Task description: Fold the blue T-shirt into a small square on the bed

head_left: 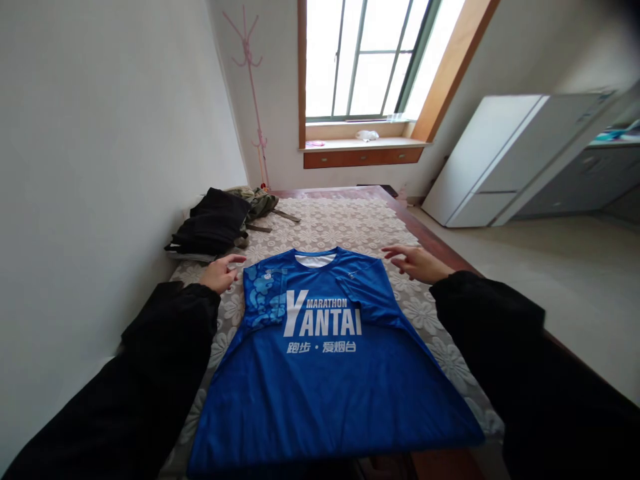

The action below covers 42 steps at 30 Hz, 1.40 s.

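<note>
Blue shirt (320, 393) is lying front-up on the floral cover (350, 220), sleeves (265, 293) turned in over the chest, prob. so the sides are running straighter. L hand (219, 274) & R hand (419, 263) are flanking its shoulders, empty, fingers loosely apart, prob. b/c folds are holding unaided. Black clothes (213, 220) are sitting near the wall (100, 167).

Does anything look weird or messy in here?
Nothing looks spilled or torn. The blue shirt lies flat, its sleeves folded in over the front. Slightly untidy: straps trail from the pile by the wall onto the floral cloth. The white fridge seems to lean, probably just the camera's wide view.
</note>
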Each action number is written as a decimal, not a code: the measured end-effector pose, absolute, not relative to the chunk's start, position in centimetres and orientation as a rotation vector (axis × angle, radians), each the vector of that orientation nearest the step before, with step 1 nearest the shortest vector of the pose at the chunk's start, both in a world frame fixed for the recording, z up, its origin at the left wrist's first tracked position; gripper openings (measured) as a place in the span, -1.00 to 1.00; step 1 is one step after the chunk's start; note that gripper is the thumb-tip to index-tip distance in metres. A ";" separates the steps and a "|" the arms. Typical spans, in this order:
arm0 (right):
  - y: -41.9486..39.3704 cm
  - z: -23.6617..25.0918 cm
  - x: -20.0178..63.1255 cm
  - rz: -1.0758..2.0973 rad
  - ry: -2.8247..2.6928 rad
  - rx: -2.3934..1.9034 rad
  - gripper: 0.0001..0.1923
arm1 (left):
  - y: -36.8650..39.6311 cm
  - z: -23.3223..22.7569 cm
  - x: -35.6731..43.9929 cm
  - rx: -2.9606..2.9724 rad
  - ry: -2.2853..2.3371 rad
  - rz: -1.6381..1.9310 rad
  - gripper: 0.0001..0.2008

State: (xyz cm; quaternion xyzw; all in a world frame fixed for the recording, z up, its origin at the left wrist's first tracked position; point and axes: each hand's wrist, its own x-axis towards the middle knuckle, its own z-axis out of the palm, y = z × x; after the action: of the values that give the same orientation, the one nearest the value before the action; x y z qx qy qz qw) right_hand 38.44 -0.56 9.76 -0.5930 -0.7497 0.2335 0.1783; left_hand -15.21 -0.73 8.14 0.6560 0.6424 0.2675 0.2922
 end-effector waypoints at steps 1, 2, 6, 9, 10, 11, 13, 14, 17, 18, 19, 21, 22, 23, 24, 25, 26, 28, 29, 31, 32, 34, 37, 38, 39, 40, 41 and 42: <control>0.3 8.5 38.9 0.659 -2.175 -1.666 -0.48 | -0.1 7.2 -15.7 1.810 1.724 0.666 -0.53; 1.0 7.3 39.2 0.648 -2.231 -1.642 -0.50 | 0.4 6.3 -16.0 1.879 1.709 0.634 -0.55; 3.6 4.5 39.5 0.579 -2.346 -1.568 -0.62 | 2.7 4.5 -16.0 2.162 1.554 0.563 -0.57; 5.2 4.3 39.5 0.575 -2.380 -1.564 -0.74 | 4.3 4.5 -16.0 2.271 1.532 0.397 -0.59; 5.6 4.3 39.6 0.580 -2.393 -1.562 -0.77 | 4.8 4.6 -16.1 2.285 1.533 0.351 -0.60; 6.0 4.4 39.7 0.589 -2.406 -1.562 -0.78 | 5.1 4.7 -16.1 2.291 1.534 0.322 -0.61; 6.6 4.4 39.9 0.617 -2.428 -1.559 -0.75 | 5.6 4.7 -16.3 2.293 1.543 0.305 -0.64; 6.8 4.5 40.1 0.637 -2.437 -1.557 -0.74 | 5.8 4.6 -16.4 2.292 1.547 0.308 -0.65; 7.2 4.5 40.5 0.703 -2.462 -1.550 -0.67 | 6.0 4.4 -16.8 2.261 1.547 0.301 -0.67; 7.3 4.5 40.6 0.715 -2.470 -1.552 -0.66 | 6.1 4.4 -16.9 2.249 1.549 0.301 -0.67; 7.4 4.5 40.7 0.717 -2.478 -1.557 -0.66 | 6.3 4.5 -17.0 2.243 1.553 0.293 -0.67; 7.7 4.4 40.8 0.695 -2.490 -1.575 -0.69 | 6.5 5.0 -17.1 2.269 1.592 0.228 -0.69; 7.8 4.3 40.9 0.675 -2.495 -1.588 -0.72 | 6.6 5.3 -17.1 2.293 1.620 0.177 -0.72; 7.9 4.3 40.9 0.652 -2.499 -1.603 -0.75 | 6.7 5.6 -17.0 2.319 1.648 0.123 -0.76; 8.0 4.2 41.0 0.625 -2.500 -1.620 -0.77 | 6.7 5.9 -17.0 2.342 1.675 0.077 -0.79; 8.1 4.1 41.0 0.596 -2.499 -1.640 -0.79 | 6.7 6.3 -16.9 2.361 1.698 0.046 -0.81; 8.1 4.0 41.1 0.563 -2.496 -1.660 -0.81 | 6.7 6.5 -16.7 2.375 1.716 0.028 -0.83; 8.2 4.0 41.2 0.493 -2.485 -1.702 -0.83 | 6.6 7.0 -16.4 2.401 1.752 0.002 -0.85; 8.2 4.0 41.3 0.460 -2.479 -1.721 -0.83 | 6.6 7.2 -16.2 2.415 1.774 -0.015 -0.85; 8.4 4.3 41.4 0.403 -2.471 -1.752 -0.83 | 6.7 7.6 -15.8 2.439 1.817 -0.048 -0.85; 8.5 4.5 41.5 0.378 -2.467 -1.765 -0.82 | 6.8 7.8 -15.6 2.451 1.836 -0.060 -0.84; 8.9 4.9 41.6 0.327 -2.454 -1.788 -0.79 | 7.1 8.2 -15.3 2.472 1.873 -0.075 -0.81; 9.3 5.0 41.6 0.270 -2.441 -1.812 -0.78 | 7.2 8.3 -14.7 2.480 1.942 -0.100 -0.77; 9.4 4.9 41.5 0.264 -2.445 -1.817 -0.79 | 7.1 8.1 -14.6 2.474 1.962 -0.114 -0.77; 9.3 4.6 41.5 0.265 -2.453 -1.821 -0.81 | 7.0 7.8 -14.4 2.464 1.979 -0.128 -0.78; 9.3 4.3 41.4 0.270 -2.461 -1.824 -0.83 | 6.9 7.5 -14.3 2.452 1.991 -0.139 -0.79; 9.1 4.0 41.3 0.276 -2.468 -1.825 -0.83 | 6.7 7.1 -14.2 2.441 2.003 -0.146 -0.80; 9.0 3.7 41.2 0.279 -2.471 -1.826 -0.83 | 6.6 6.8 -14.1 2.430 2.015 -0.146 -0.80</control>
State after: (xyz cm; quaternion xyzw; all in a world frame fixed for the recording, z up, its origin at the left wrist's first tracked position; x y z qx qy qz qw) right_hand 41.21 8.97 3.71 -0.5916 -0.8006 0.0903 0.0283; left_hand -14.10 6.55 6.77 0.7689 0.6376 -0.0463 -0.0093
